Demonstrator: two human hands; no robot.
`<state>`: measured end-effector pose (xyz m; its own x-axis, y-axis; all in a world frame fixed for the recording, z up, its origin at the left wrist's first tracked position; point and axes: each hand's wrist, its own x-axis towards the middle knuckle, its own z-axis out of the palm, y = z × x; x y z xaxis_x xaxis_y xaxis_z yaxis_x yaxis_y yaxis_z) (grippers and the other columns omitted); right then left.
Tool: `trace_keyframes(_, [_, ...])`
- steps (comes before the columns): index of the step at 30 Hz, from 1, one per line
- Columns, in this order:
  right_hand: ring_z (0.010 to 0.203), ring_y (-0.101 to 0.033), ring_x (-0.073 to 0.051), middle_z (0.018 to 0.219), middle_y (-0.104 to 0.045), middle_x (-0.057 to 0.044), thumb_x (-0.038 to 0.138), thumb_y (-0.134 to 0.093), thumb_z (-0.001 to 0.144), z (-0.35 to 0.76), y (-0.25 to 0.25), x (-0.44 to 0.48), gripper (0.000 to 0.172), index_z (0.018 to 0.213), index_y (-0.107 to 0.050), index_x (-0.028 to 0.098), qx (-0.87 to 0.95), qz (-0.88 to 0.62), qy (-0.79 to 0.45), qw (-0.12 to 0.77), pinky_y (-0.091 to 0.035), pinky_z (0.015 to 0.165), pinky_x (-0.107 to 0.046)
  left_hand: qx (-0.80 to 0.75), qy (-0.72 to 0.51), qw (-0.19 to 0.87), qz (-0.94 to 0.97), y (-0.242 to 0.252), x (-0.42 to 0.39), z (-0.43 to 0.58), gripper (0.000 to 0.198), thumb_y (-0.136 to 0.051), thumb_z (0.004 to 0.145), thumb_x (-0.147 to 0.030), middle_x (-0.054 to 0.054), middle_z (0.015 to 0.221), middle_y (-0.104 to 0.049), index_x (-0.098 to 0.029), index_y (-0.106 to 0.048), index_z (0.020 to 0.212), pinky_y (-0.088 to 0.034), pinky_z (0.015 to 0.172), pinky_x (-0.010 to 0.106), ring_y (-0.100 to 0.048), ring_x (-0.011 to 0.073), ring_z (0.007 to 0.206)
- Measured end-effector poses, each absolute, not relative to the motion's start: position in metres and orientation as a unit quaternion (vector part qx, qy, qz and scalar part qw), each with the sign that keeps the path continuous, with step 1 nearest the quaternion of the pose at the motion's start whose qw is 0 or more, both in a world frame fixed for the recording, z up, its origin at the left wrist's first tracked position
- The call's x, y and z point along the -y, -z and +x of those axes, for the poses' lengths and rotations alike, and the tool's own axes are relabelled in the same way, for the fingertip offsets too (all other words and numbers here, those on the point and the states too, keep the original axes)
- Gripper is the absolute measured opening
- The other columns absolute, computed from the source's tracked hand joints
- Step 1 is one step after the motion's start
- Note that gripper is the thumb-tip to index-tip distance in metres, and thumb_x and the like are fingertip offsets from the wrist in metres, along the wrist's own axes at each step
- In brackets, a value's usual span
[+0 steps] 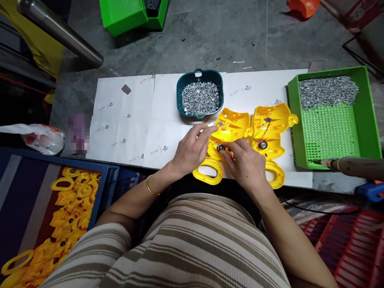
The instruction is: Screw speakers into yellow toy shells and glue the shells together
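Observation:
Two yellow plastic shells lie side by side on the paper-covered table. My left hand point(192, 150) rests on the left shell point(232, 126), fingers curled and pinched near a small part on it. My right hand point(244, 162) pinches at a small round dark piece point(221, 148) with thin wires on the same shell. The right shell point(270, 128) lies untouched, with a round speaker point(262, 145) and wires inside. A dark teal bowl point(180, 86) full of silver screws stands just behind the shells.
A green tray point(369, 120) with a heap of screws sits at the right. A tool with a wooden handle point(351, 166) lies at the table's right front edge. A blue crate point(103, 184) of yellow parts is at lower left. A red crate point(354, 248) is lower right.

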<state>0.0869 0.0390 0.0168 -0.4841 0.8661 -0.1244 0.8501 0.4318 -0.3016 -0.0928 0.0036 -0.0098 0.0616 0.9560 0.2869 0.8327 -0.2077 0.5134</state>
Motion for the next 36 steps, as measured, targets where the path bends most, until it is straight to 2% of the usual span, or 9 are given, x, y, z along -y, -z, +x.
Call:
trace_keyframes(2, [0.077,-0.059,-0.018,0.099,-0.067,-0.007,0.039,-0.049,0.096,0.081,-0.017,-0.039,0.029,0.107,-0.069,0.022,0.844,-0.516,-0.145,-0.003,-0.018,0.051,-0.028,-0.629,-0.322,0.154,0.691,0.014,-0.005,-0.091,0.053,-0.039,0.084,-0.001,0.011,0.131,-0.052,-0.018,-0.044,0.134,-0.049,0.101,0.034,-0.053,0.0192,0.121])
trace_keyframes(6, [0.081,-0.058,-0.017,0.098,-0.066,-0.006,0.037,-0.047,0.097,0.076,-0.015,-0.038,0.029,0.110,-0.068,0.022,0.844,-0.518,-0.134,-0.022,-0.016,0.051,-0.028,-0.620,-0.351,0.296,0.636,0.019,-0.002,-0.086,0.066,-0.047,0.081,-0.006,0.009,0.141,-0.051,-0.023,-0.033,0.143,-0.056,0.087,0.029,-0.058,0.0198,0.118])
trace_keyframes(8, [0.082,-0.058,-0.017,0.098,-0.066,-0.006,0.037,-0.048,0.096,0.075,-0.012,-0.037,0.028,0.110,-0.068,0.023,0.845,-0.517,-0.135,-0.019,-0.016,0.051,-0.028,-0.615,-0.349,0.325,0.628,0.020,0.000,-0.083,0.069,-0.054,0.080,-0.011,0.009,0.142,-0.051,-0.025,-0.032,0.144,-0.056,0.090,0.031,-0.059,0.0217,0.118])
trace_keyframes(12, [0.085,-0.058,-0.017,0.094,-0.066,-0.006,0.039,-0.050,0.095,0.075,-0.003,-0.033,0.028,0.109,-0.069,0.024,0.848,-0.517,-0.118,0.014,-0.017,0.052,-0.029,-0.608,-0.361,0.299,0.641,0.024,0.002,-0.080,0.067,-0.055,0.081,-0.010,0.010,0.143,-0.049,-0.023,-0.034,0.143,-0.044,0.109,0.040,-0.050,0.0236,0.130])
trace_keyframes(16, [0.085,-0.057,-0.017,0.087,-0.066,-0.006,0.038,-0.048,0.096,0.078,0.007,-0.030,0.027,0.103,-0.071,0.023,0.860,-0.500,-0.079,0.067,-0.021,0.054,-0.029,-0.609,-0.371,0.303,0.632,0.028,0.007,-0.075,0.068,-0.055,0.083,-0.009,0.012,0.146,-0.045,-0.021,-0.031,0.145,-0.043,0.110,0.040,-0.046,0.0249,0.134])
trace_keyframes(21, [0.081,-0.052,-0.017,0.082,-0.065,-0.006,0.037,-0.047,0.097,0.080,0.013,-0.025,0.029,0.101,-0.071,0.021,0.866,-0.486,-0.056,0.105,-0.024,0.057,-0.030,-0.610,-0.393,0.306,0.616,0.034,0.016,-0.065,0.070,-0.051,0.086,-0.007,0.012,0.151,-0.038,-0.024,-0.024,0.148,-0.036,0.116,0.044,-0.037,0.0254,0.141])
trace_keyframes(25, [0.083,-0.051,-0.018,0.085,-0.067,-0.006,0.036,-0.044,0.098,0.086,0.014,-0.026,0.031,0.106,-0.071,0.022,0.872,-0.470,-0.082,0.109,-0.027,0.058,-0.030,-0.623,-0.390,0.307,0.604,0.035,0.019,-0.063,0.074,-0.053,0.086,-0.007,0.013,0.153,-0.036,-0.024,-0.020,0.150,-0.039,0.114,0.044,-0.039,0.0255,0.141])
trace_keyframes(31, [0.088,-0.054,-0.020,0.096,-0.068,-0.009,0.032,-0.044,0.098,0.097,0.019,-0.029,0.032,0.116,-0.068,0.019,0.876,-0.433,-0.165,0.137,-0.042,0.076,-0.030,-0.638,-0.372,0.332,0.587,0.029,0.013,-0.068,0.075,-0.059,0.084,-0.008,0.009,0.149,-0.043,-0.029,-0.025,0.147,-0.046,0.110,0.042,-0.047,0.0238,0.136])
trace_keyframes(36, [0.079,-0.051,-0.017,0.091,-0.059,-0.009,0.035,-0.044,0.097,0.097,0.020,-0.026,0.035,0.113,-0.069,0.017,0.859,-0.463,-0.163,0.147,-0.040,0.066,-0.027,-0.642,-0.369,0.354,0.571,0.027,0.011,-0.070,0.077,-0.063,0.082,-0.009,0.009,0.145,-0.049,-0.029,-0.026,0.147,-0.050,0.105,0.040,-0.054,0.0236,0.129])
